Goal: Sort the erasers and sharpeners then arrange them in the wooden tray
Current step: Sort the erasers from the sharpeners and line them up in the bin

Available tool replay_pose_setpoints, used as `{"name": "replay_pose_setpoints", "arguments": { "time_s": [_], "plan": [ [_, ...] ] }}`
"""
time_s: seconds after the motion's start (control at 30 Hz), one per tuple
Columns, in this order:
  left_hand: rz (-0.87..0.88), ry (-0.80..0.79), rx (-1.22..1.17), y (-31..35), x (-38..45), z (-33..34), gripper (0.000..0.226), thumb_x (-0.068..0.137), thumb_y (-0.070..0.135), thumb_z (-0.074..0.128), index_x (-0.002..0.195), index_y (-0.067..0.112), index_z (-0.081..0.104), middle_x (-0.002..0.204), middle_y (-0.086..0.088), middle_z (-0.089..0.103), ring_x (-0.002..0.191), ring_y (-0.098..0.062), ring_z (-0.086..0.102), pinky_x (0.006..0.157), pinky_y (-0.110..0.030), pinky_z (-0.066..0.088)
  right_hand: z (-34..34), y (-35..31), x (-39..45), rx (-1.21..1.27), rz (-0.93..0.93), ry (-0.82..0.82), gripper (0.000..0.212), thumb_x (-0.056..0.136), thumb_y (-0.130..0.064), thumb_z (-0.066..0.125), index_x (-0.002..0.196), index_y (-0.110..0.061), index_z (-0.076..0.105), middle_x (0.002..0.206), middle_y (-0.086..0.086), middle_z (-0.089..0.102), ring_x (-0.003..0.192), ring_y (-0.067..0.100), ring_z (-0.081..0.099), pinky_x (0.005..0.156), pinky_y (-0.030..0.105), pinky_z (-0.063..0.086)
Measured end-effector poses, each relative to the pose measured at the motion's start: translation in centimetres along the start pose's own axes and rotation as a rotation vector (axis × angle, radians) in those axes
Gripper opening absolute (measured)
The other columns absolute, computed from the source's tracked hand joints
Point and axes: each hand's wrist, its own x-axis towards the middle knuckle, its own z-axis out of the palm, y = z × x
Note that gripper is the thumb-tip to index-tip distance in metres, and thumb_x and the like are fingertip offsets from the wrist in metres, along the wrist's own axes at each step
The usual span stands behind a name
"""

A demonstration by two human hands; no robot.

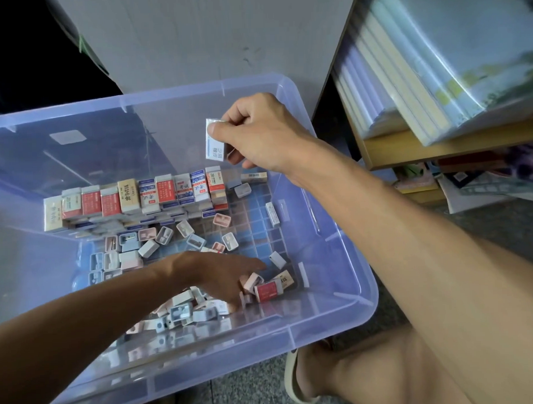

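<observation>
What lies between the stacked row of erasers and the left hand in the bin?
In the head view, loose sharpeners lie scattered on the bin floor between the eraser row and the left hand.

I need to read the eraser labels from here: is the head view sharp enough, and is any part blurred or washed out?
Head view: the eraser pinched by the right hand and the stacked eraser row look fairly sharp; the wrapped books at upper right are smeared by blur; the bin wall shows hazy reflections; the left hand lies in shade.
</observation>
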Motion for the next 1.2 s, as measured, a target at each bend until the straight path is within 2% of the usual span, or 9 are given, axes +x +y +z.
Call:
{"name": "replay_pose_setpoints", "arguments": {
  "time_s": [0.13, 0.27, 0.37, 0.53, 0.67, 0.77, 0.9, 1.03, 1.2],
  "plan": [
    [-0.007, -0.023, -0.032, -1.5, -1.0, 0.3, 0.094, 0.080, 0.009, 0.074, 0.153, 0.030, 0.018, 0.127, 0.006, 0.056, 0.115, -0.018, 0.057, 0.099, -0.037, 0.048, 0.1, 0.0, 0.0, -0.009, -0.002, 0.001, 0.022, 0.094, -0.027, 0.064, 0.093, -0.006, 0.069, 0.082, 0.006, 0.076, 0.080, 0.020, 0.074, 0.074, 0.038, 0.061],
    [0.038, -0.081, -0.027, -2.1, -2.0, 0.3, 0.094, 0.075, 0.004, 0.079, 0.140, 0.044, 0.023, 0.122, 0.001, 0.060, 0.114, -0.021, 0.057, 0.099, -0.042, 0.049, 0.2, 0.1, 0.1, -0.019, 0.002, -0.006, 0.022, 0.095, -0.028, 0.064, 0.095, -0.006, 0.069, 0.084, 0.006, 0.076, 0.079, 0.018, 0.074, 0.071, 0.035, 0.061],
    [0.038, -0.065, 0.034, -2.6, -2.4, 0.5, 0.098, 0.076, 0.001, 0.077, 0.147, 0.041, 0.022, 0.126, 0.002, 0.057, 0.116, -0.016, 0.053, 0.098, -0.038, 0.049, 0.3, 0.1, 0.2, -0.022, 0.005, -0.009, 0.020, 0.095, -0.027, 0.064, 0.095, -0.007, 0.069, 0.085, 0.006, 0.075, 0.079, 0.017, 0.074, 0.068, 0.032, 0.060],
    [0.081, 0.066, 0.084, -4.0, -2.4, 1.2, 0.078, 0.073, 0.012, 0.082, 0.137, 0.037, 0.045, 0.121, 0.008, 0.058, 0.106, -0.013, 0.055, 0.088, -0.034, 0.050, 0.4, 0.2, 0.4, -0.018, 0.010, -0.001, 0.020, 0.096, -0.026, 0.064, 0.095, -0.006, 0.068, 0.085, 0.006, 0.075, 0.078, 0.017, 0.074, 0.067, 0.031, 0.060],
    [0.120, 0.146, 0.080, -4.6, -2.2, 1.6, 0.070, 0.076, 0.010, 0.079, 0.135, 0.034, 0.049, 0.121, 0.010, 0.060, 0.099, -0.005, 0.054, 0.073, -0.020, 0.041, 0.5, 0.3, 0.4, -0.014, 0.017, 0.007, 0.021, 0.095, -0.026, 0.064, 0.097, -0.006, 0.068, 0.085, 0.006, 0.075, 0.074, 0.015, 0.073, 0.065, 0.029, 0.059],
    [0.155, 0.247, -0.004, -4.8, -2.3, 1.6, 0.059, 0.081, 0.003, 0.072, 0.129, 0.032, 0.054, 0.110, 0.010, 0.064, 0.093, -0.002, 0.061, 0.069, -0.013, 0.048, 0.5, 0.2, 0.5, -0.016, 0.017, 0.006, 0.020, 0.095, -0.026, 0.064, 0.097, -0.006, 0.068, 0.087, 0.007, 0.075, 0.073, 0.013, 0.073, 0.064, 0.027, 0.059],
    [0.197, 0.392, -0.142, -5.1, -3.0, 1.1, 0.041, 0.085, 0.002, 0.068, 0.121, 0.019, 0.062, 0.099, 0.013, 0.065, 0.091, -0.002, 0.066, 0.077, -0.017, 0.056, 0.7, 0.0, 0.5, -0.009, 0.027, -0.004, 0.018, 0.096, -0.025, 0.064, 0.096, -0.008, 0.067, 0.089, 0.009, 0.075, 0.078, 0.016, 0.074, 0.063, 0.026, 0.059],
    [0.220, 0.388, -0.203, -6.5, -4.3, 0.4, 0.037, 0.086, -0.005, 0.059, 0.106, 0.025, 0.068, 0.097, 0.013, 0.068, 0.084, 0.000, 0.067, 0.070, -0.018, 0.056, 1.3, -0.1, 0.6, -0.016, 0.027, -0.015, 0.015, 0.095, -0.026, 0.065, 0.088, -0.013, 0.066, 0.087, 0.009, 0.075, 0.074, 0.015, 0.073, 0.061, 0.025, 0.058],
    [0.110, 0.335, -0.170, -9.2, -6.9, 0.4, 0.045, 0.081, -0.003, 0.070, 0.115, 0.026, 0.065, 0.100, 0.015, 0.064, 0.080, 0.006, 0.063, 0.065, -0.014, 0.051, 2.0, -0.4, 0.9, -0.032, 0.020, -0.026, 0.014, 0.095, -0.025, 0.065, 0.086, -0.015, 0.065, 0.086, 0.009, 0.075, 0.076, 0.018, 0.075, 0.062, 0.027, 0.059]
  ]
}}
